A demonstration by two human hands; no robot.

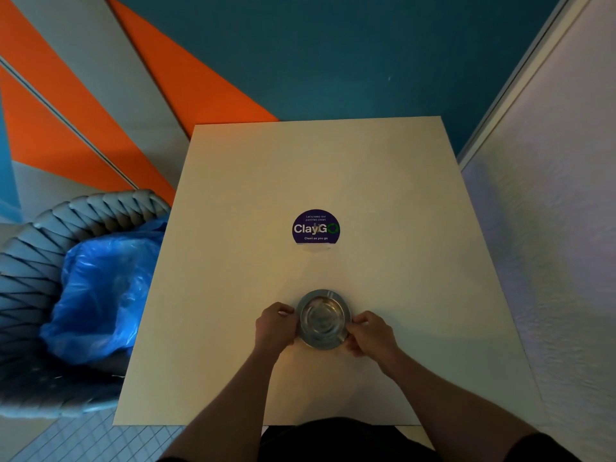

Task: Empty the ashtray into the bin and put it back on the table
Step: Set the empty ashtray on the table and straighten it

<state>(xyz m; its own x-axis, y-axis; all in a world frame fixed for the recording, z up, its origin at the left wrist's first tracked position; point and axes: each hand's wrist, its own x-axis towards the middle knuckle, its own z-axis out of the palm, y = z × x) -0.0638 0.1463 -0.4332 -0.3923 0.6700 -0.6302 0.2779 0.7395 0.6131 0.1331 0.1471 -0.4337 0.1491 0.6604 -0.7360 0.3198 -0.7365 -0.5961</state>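
A round metal ashtray sits on the cream square table, near its front middle. My left hand grips the ashtray's left rim and my right hand grips its right rim. The bowl looks shiny; I cannot tell whether anything lies in it. To the left of the table, a bin with a blue plastic liner rests on a grey woven chair, its mouth open towards me.
A round purple sticker lies at the table's centre. A white panel wall runs close along the table's right side. Teal, orange and grey wall panels rise behind. Tiled floor shows at the lower left.
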